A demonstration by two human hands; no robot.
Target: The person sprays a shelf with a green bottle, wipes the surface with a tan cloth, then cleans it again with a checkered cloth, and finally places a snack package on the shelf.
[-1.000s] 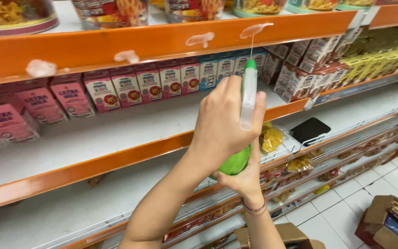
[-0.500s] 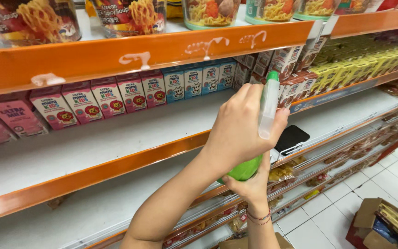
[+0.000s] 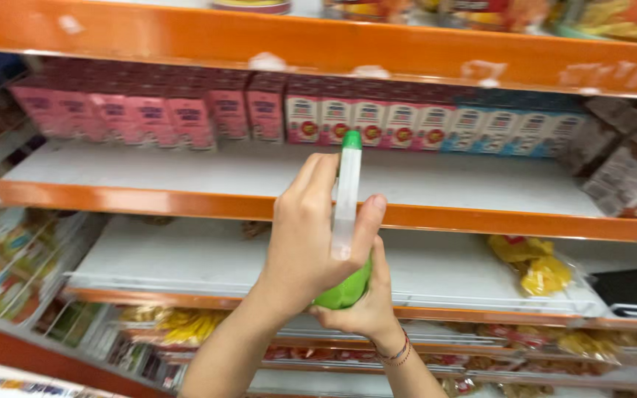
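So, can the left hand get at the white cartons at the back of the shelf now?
Probably yes. The shelf in front of the white cartons lies bare, so nothing blocks the way. However, the left hand is closed around the spray bottle and must release it first.

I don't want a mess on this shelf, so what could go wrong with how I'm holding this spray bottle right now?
1. The spray bottle points at the row of small cartons on the back of the white shelf; mist may well wet them.
2. The right hand only cups the green base and the left hand wraps the slim neck, so a squeeze could tip it out of your grip.
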